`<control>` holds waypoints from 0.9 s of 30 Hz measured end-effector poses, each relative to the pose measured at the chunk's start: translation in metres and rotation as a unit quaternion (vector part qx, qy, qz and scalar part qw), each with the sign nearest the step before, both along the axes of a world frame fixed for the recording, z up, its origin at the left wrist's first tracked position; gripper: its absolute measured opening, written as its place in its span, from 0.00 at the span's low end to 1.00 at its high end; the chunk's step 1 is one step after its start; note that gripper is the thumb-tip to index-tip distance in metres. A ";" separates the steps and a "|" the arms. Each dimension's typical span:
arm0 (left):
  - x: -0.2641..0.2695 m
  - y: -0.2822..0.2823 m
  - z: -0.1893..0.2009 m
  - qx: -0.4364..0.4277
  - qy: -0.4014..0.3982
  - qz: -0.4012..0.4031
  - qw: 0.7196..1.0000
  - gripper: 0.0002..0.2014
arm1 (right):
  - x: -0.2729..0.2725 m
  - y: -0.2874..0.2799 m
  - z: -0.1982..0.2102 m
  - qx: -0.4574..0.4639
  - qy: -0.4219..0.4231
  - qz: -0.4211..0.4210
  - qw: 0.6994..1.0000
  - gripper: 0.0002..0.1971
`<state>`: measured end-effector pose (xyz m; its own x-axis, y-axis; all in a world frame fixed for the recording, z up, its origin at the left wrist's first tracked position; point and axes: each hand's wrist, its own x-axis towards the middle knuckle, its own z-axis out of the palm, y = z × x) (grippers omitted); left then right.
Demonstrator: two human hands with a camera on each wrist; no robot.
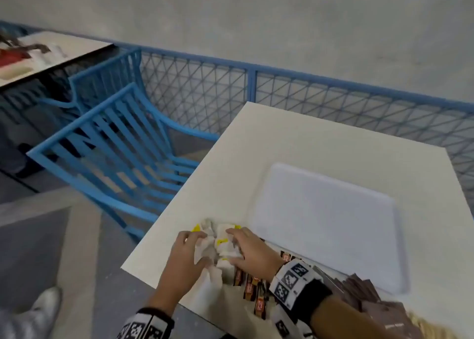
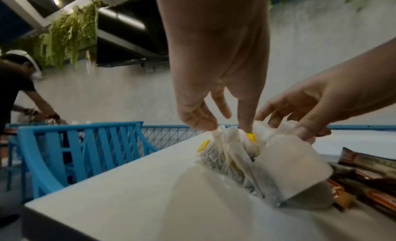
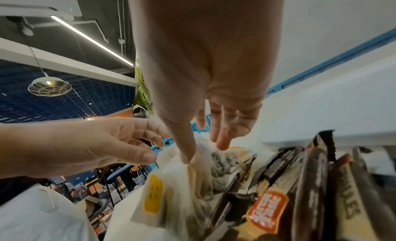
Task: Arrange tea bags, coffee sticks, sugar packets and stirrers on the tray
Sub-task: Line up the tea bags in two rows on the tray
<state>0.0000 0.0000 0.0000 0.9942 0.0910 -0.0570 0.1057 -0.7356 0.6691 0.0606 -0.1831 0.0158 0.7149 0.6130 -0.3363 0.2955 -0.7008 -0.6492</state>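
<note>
Left hand (image 1: pixel 186 255): thumb and fingertips (image 2: pixel 248 126) pinch the top of the tea bags (image 1: pixel 220 246), a white heap with yellow tags (tag print unreadable). Right hand (image 1: pixel 252 251): thumb and fingers curled onto the same heap from the other side, grasping it. Heap sits near the table's (image 1: pixel 320 143) near-left corner. Just right of it, dark coffee sticks (image 1: pixel 252 290) with orange labels; lettering blurred, not legible. Brown packets (image 1: pixel 372 302) at the near edge. White tray (image 1: pixel 331 225) beyond the heap, toward the right edge. Blue chair (image 1: pixel 115 143) beside the left edge.
</note>
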 end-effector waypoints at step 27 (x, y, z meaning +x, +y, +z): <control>0.025 -0.014 0.056 -0.171 -0.011 -0.031 0.985 0.05 | -0.003 -0.029 0.042 0.227 0.061 -0.057 0.970 0.06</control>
